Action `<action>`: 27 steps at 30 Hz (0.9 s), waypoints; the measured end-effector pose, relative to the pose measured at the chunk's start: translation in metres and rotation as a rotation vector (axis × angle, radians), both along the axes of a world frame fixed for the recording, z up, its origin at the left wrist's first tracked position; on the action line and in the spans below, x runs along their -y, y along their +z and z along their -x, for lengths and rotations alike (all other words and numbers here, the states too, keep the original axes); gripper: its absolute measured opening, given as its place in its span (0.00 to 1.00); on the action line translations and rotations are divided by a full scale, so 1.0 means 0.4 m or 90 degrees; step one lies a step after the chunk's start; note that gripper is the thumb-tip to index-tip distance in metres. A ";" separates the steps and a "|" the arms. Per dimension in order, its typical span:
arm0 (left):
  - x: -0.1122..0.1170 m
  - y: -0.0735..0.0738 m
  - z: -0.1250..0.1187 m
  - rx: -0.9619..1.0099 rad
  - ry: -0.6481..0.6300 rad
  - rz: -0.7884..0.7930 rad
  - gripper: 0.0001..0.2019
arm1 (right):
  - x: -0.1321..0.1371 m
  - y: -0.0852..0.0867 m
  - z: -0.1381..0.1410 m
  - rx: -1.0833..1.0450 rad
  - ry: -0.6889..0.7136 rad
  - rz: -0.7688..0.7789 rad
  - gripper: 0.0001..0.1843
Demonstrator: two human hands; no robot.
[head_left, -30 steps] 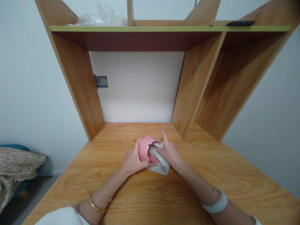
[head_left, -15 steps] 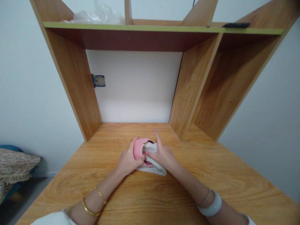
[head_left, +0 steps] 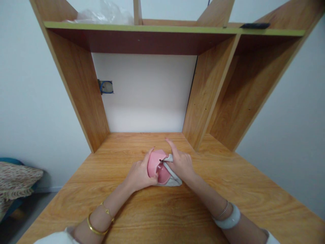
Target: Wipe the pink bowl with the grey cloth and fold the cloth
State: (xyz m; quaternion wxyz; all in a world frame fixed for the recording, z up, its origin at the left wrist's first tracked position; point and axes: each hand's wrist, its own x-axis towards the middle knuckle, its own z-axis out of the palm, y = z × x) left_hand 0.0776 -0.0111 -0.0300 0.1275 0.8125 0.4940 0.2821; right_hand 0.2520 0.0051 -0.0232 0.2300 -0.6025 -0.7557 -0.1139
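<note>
A pink bowl-like dish [head_left: 158, 167] rests tilted on its side on the wooden desk [head_left: 162, 210], its opening facing me. My left hand [head_left: 138, 174] is wrapped round its left side and holds it. My right hand [head_left: 179, 162] presses a grey-white cloth [head_left: 172, 178] against the dish's right rim and inside, with the forefinger stretched out. Part of the cloth lies on the desk under the dish.
A wooden hutch rises behind the desk, with a side panel [head_left: 83, 88] on the left and a divider [head_left: 205, 91] on the right. A clear plastic bag [head_left: 101, 15] and a dark flat object [head_left: 255, 25] lie on the top shelf. A patterned fabric [head_left: 15, 183] shows at far left.
The cloth has been drawn back from the dish's mouth toward its right rim, showing more of the pink inside. Both hands shifted slightly with the dish.
</note>
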 end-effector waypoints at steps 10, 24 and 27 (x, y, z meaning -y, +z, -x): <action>-0.032 -0.049 -0.002 0.280 -0.019 0.035 0.37 | -0.037 -0.046 -0.022 -0.230 0.027 0.064 0.34; -0.024 -0.044 -0.006 0.201 0.009 0.027 0.37 | -0.062 -0.071 -0.004 -0.414 0.036 0.152 0.38; -0.015 -0.029 -0.005 0.093 0.030 0.028 0.37 | -0.046 -0.043 -0.013 -0.298 -0.034 0.146 0.41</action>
